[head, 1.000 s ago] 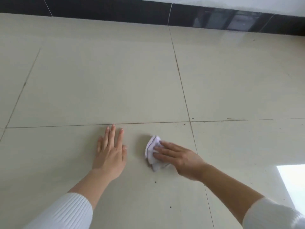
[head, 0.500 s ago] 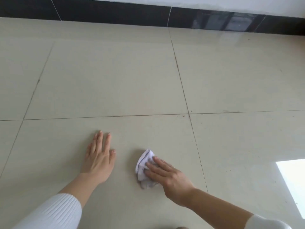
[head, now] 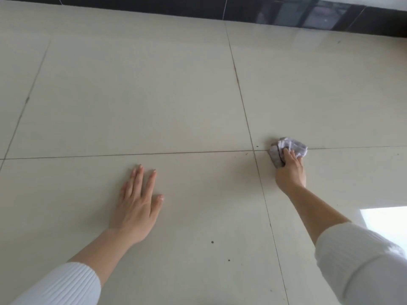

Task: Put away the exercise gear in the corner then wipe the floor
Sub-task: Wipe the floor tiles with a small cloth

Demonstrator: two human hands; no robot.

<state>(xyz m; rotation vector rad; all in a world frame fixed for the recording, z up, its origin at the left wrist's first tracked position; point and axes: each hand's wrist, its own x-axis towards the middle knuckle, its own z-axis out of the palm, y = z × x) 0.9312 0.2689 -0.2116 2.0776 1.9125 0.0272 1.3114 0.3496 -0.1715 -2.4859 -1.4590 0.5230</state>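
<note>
While my right hand [head: 290,170] is pressing the cloth [head: 295,147] onto the floor [head: 154,95], I am bracing myself on my left hand [head: 136,205]. It is lying flat, well apart from the cloth, with its fingers [head: 138,179] straight and a little spread, holding nothing.

The cloth is sitting just right of the crossing of two grout lines [head: 255,151], straddling the line that runs across. Its pale crumpled part is poking out beyond my fingertips, and a greyer fold is showing on the thumb side. My right fingers [head: 287,154] are curling over the top of it and bunching it. Whether my thumb is tucking underneath is hard to tell from this angle.

I am judging the cloth to be light, soft and limp, since it is wadding up under my hand instead of lying as a sheet. It is not going to push itself along. It is going only where my palm drags it, and loose edges are likely to roll under or trail behind. The best hold, I am thinking, is over the middle of the wad, palm down, with the fingers gathering the stray corners so a broad pad meets the floor. On this glossy surface it is probably sliding easily, and nothing about it is fragile.

A few dark specks [head: 212,241] are lying nearer to me, between my arms, so I am reckoning the wiping is not yet finished.
</note>
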